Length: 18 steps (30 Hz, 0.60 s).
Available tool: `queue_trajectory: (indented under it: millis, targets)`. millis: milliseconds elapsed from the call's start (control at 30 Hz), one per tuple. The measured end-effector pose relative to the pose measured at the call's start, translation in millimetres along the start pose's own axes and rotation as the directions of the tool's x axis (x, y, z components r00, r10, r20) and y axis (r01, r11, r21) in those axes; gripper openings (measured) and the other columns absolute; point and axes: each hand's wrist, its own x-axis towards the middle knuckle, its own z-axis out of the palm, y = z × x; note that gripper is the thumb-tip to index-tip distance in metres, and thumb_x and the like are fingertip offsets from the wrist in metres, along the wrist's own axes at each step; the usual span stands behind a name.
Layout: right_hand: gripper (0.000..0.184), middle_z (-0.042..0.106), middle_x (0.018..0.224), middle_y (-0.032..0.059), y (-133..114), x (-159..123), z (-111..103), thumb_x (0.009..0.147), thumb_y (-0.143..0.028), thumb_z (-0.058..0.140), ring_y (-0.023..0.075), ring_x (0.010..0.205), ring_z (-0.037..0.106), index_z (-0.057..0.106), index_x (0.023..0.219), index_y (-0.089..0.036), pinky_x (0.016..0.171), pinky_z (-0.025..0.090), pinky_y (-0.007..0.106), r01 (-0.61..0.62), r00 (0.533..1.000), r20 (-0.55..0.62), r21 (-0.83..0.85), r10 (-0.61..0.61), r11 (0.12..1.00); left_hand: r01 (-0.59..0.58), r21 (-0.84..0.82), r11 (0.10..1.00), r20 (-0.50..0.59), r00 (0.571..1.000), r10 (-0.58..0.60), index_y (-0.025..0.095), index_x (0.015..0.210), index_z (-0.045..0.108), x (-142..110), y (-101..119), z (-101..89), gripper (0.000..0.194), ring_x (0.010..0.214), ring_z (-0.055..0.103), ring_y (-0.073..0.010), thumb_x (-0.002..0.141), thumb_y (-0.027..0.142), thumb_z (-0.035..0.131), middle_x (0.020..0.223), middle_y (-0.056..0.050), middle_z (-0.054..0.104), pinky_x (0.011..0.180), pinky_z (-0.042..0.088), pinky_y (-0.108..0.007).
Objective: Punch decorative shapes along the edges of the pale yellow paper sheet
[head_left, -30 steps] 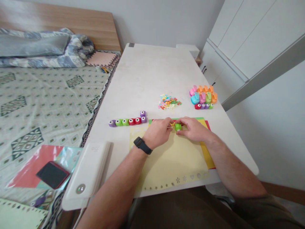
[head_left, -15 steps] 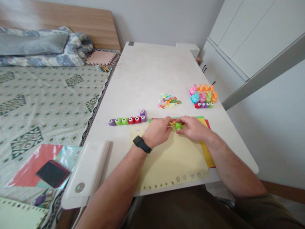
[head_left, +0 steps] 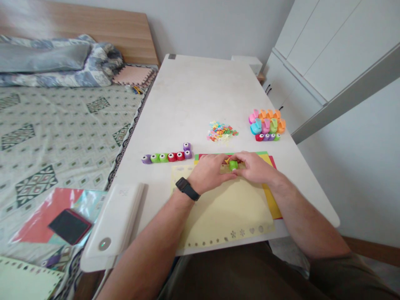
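Bed (head_left: pixel 62 137) at far left, green-patterned sheet. White counter (head_left: pixel 187 91) beside it. Row of small craft punches (head_left: pixel 165 157) lies near the counter's middle. Left hand (head_left: pixel 208 173), black smartwatch (head_left: pixel 186 188) on wrist, curls toward the punch; what its fingertips hold is hidden. Green craft punch (head_left: pixel 233 165) sits above a yellow paper sheet (head_left: pixel 225 212), pinched by right hand (head_left: pixel 254 167). Paper scraps (head_left: pixel 220 131) lie beyond; larger punches (head_left: pixel 265 125) cluster far right.

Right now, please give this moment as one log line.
left hand at green craft punch | right hand gripping it | yellow paper beneath
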Motion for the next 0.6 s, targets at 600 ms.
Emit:
queue_trajectory:
  millis: [600]
  targets:
    - [0.032, 0.074, 0.102, 0.0058, 1.6, 0.2, -2.3, 0.074, -0.027, 0.077, 0.0216, 0.09, 0.067, 0.072, 0.105, -0.02, 0.08, 0.049, 0.032, -0.066, 0.997, 0.033, 0.046, 0.065, 0.997, 0.041, -0.008, 0.999, 0.008, 0.999, -0.041, 0.02, 0.114, 0.067, 1.7, -10.1, 6.6, 0.025, 0.102, 0.07, -0.0223, 0.091, 0.022, 0.06, 0.109, -0.008, 0.075, 0.09, 0.054, -0.033]
